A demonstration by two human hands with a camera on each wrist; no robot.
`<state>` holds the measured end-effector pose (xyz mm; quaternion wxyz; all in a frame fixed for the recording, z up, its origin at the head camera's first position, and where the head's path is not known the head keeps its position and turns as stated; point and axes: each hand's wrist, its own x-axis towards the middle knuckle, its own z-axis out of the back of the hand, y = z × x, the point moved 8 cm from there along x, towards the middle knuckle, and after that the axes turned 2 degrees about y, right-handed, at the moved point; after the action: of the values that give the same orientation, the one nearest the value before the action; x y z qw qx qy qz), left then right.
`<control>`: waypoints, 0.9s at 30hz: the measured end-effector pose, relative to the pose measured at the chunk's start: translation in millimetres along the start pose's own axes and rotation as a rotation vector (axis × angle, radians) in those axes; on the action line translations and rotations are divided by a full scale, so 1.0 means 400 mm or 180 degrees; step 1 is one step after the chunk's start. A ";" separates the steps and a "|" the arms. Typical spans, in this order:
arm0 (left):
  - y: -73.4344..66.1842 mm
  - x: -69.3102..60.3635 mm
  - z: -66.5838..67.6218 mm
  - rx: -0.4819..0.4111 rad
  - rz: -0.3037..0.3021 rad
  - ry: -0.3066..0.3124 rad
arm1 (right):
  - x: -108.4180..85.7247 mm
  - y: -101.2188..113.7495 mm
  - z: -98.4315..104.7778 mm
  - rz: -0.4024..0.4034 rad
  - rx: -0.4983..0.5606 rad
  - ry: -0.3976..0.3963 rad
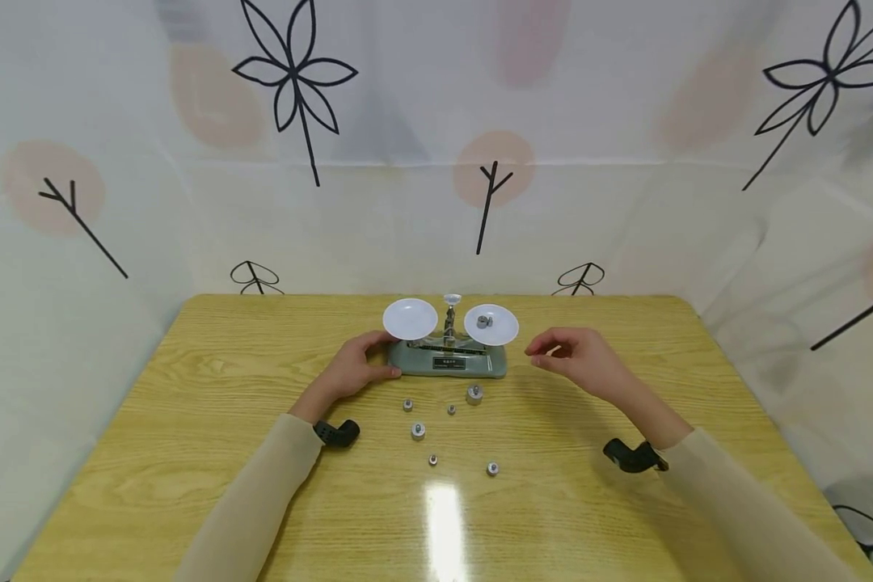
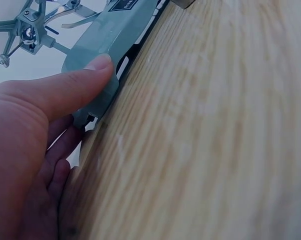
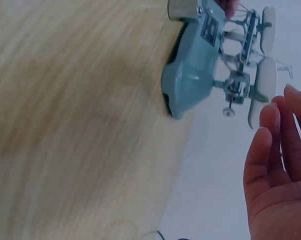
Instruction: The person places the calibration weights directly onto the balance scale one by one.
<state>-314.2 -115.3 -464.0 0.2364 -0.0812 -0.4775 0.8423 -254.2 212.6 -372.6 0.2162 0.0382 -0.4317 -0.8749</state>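
A green-based balance scale [image 1: 447,363] stands near the table's far edge. My left hand [image 1: 352,368] grips the left end of its base, the thumb on the front face and the fingers behind, as the left wrist view also shows. The left white pan [image 1: 411,318] holds nothing, while small metal weights [image 1: 483,322] sit on the right pan [image 1: 505,329]. Just right of that pan hovers my right hand [image 1: 578,360], fingers loosely bent, thumb apart from the fingertips, nothing held. In the right wrist view, the right hand's fingers [image 3: 257,155] appear below the pan, apart from it.
Several metal weights of different sizes stand on the wooden table [image 1: 189,453] in front of the scale, the largest weight [image 1: 474,394] closest to the base. A patterned cloth [image 1: 378,226] hangs behind the table and along its sides.
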 end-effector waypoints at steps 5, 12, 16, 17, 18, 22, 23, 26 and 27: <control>-0.004 -0.003 0.001 -0.0032 0.0035 -0.0010 | -0.032 0.002 -0.035 0.0093 0.0158 0.0012; -0.004 -0.003 0.001 -0.0037 0.0069 -0.0010 | -0.070 0.008 -0.090 0.0162 0.0377 0.0137; -0.005 -0.003 0.001 -0.0055 0.0081 0.0000 | -0.087 0.014 -0.125 0.0240 0.0489 0.0232; -0.005 -0.003 0.000 -0.0060 0.0085 0.0004 | -0.092 0.015 -0.134 0.0255 0.0519 0.0265; -0.004 -0.003 0.000 -0.0062 0.0087 0.0002 | -0.097 0.017 -0.144 0.0265 0.0549 0.0300; -0.004 -0.004 0.000 -0.0070 0.0077 0.0003 | -0.117 0.022 -0.183 0.0361 0.0585 0.0445; -0.005 -0.004 0.000 -0.0069 0.0079 0.0000 | -0.121 0.023 -0.192 0.0367 0.0596 0.0491; -0.004 -0.003 0.000 -0.0070 0.0078 0.0001 | -0.134 0.027 -0.219 0.0413 0.0597 0.0613; -0.004 -0.004 0.001 -0.0069 0.0081 -0.0003 | -0.138 0.029 -0.227 0.0433 0.0600 0.0656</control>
<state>-312.4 -115.5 -462.7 0.2246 -0.0895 -0.4857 0.8401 -177.3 161.9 -427.0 0.3135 0.1186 -0.4890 -0.8053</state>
